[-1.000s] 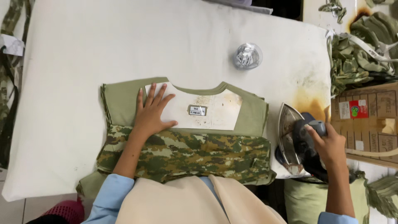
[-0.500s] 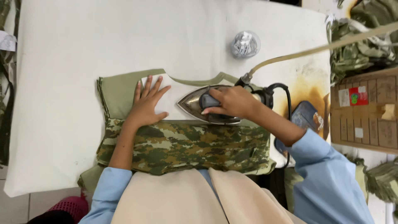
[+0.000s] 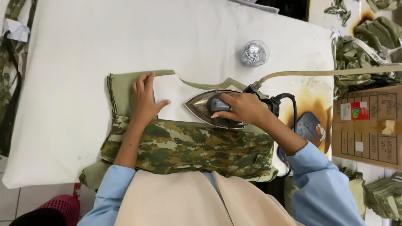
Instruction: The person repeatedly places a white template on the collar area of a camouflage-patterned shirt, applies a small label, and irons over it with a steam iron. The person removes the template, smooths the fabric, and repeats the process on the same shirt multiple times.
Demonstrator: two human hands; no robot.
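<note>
Head view over a white padded desk (image 3: 83,50): a person in light blue sleeves works on a garment (image 3: 188,146), olive green above and camouflage below, spread flat near the desk's front edge. The left hand (image 3: 144,100) lies flat on the olive upper part beside the neckline, fingers spread and thumb out, pressing the cloth down. The right hand (image 3: 238,109) is wrapped around the dark handle of an iron (image 3: 211,106), which sits on the pale inner panel of the garment with its pointed tip aimed toward the left hand, the two near but apart. A beige hose (image 3: 335,73) and a black cord (image 3: 289,100) run from the iron's back toward the right. A small clear tub (image 3: 254,53) of tags stands farther back on the desk, well apart from the garment. Scorch stains (image 3: 307,96) mark the desk's right end, with an iron rest (image 3: 310,127) there. A cardboard box (image 3: 368,125) and heaps of olive cloth (image 3: 368,37) lie beyond the right edge.
</note>
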